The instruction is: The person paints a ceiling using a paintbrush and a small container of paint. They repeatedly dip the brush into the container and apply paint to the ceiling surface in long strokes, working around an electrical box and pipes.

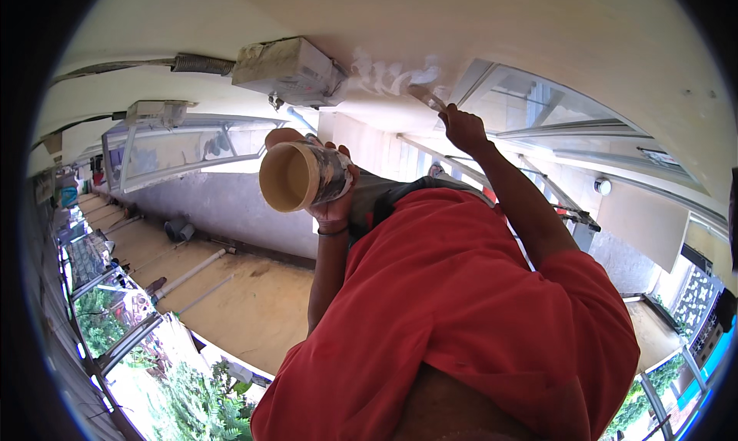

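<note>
My left hand is wrapped round a paint-smeared plastic tub, its fingers and thumb closed on the side. The tub is tilted so its cream-coloured inside shows; how much it holds I cannot tell. Up and to the right, my right hand grips the handle of a paintbrush. The bristle end is at the cream wall, beside fresh-looking white strokes. These strokes lie between a boxy grey-beige unit and a window frame.
A ribbed conduit runs into the wall box, and a second, smaller box sits farther left. An open window pane juts out at left. Pipes lie along the tan ledge, with plants below.
</note>
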The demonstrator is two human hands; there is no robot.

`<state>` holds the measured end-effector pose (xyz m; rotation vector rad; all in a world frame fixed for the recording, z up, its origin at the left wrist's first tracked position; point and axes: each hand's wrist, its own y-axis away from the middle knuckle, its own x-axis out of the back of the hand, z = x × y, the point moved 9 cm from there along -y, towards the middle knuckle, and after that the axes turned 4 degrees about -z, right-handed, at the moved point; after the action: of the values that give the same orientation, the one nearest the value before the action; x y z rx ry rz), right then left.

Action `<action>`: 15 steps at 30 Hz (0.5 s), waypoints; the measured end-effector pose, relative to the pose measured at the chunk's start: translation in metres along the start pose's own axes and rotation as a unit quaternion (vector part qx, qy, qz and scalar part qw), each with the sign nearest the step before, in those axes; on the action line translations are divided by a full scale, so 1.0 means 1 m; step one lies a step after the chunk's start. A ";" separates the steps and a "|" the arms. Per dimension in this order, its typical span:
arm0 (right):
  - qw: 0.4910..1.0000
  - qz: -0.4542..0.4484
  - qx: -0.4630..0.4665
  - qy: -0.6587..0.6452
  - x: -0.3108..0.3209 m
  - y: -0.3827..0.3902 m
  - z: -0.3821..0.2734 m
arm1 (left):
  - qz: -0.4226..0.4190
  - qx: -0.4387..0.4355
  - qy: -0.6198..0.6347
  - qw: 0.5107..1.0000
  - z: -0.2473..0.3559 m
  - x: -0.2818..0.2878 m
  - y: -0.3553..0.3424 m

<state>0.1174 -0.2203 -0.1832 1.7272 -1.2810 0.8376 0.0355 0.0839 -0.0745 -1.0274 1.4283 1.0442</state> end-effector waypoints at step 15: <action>0.997 0.057 0.017 -0.041 0.020 -0.002 -0.038 | -0.019 0.006 0.016 1.000 -0.001 0.003 0.001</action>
<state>0.1231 -0.1951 -0.1490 1.7444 -1.4378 0.8655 0.0342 0.0831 -0.0772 -1.0624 1.4337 0.9942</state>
